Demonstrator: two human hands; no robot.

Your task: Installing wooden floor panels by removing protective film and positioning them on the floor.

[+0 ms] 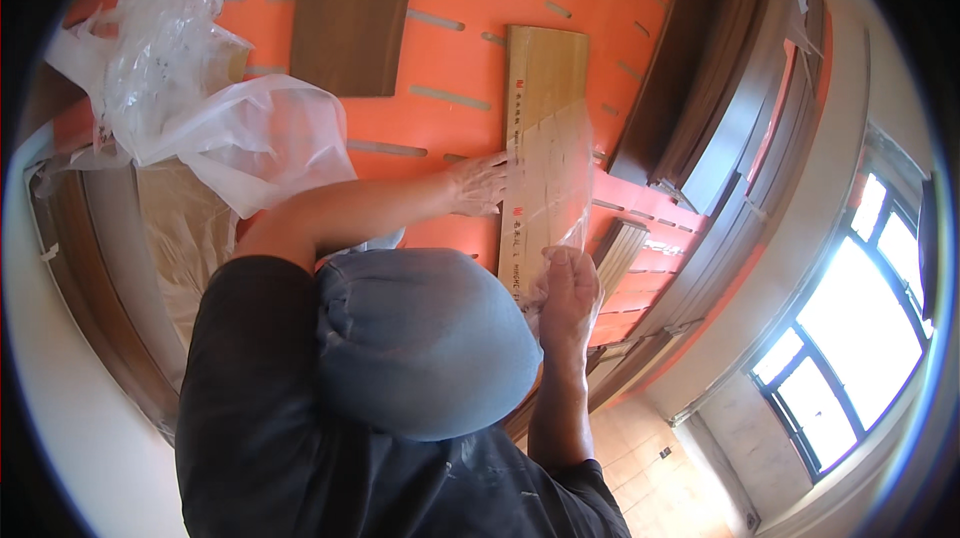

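One board (560, 73) lies on the orange sheet (465, 60), likely stiff, fairly light; its clear film (568, 163) looks limp, slippery. Your left hand (478, 185) rests loosely spread against the board's left edge; your right hand (570, 283) pinches film. Hold wood by long edges.

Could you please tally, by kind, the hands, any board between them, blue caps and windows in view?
Hands: 2 (left hand, right hand)
Board between them: 1
Blue cap: 1
Window: 1
Total: 5

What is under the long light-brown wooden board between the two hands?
Flat orange sheeting with grey oblong slots shows around the board; whatever lies directly beneath is covered.
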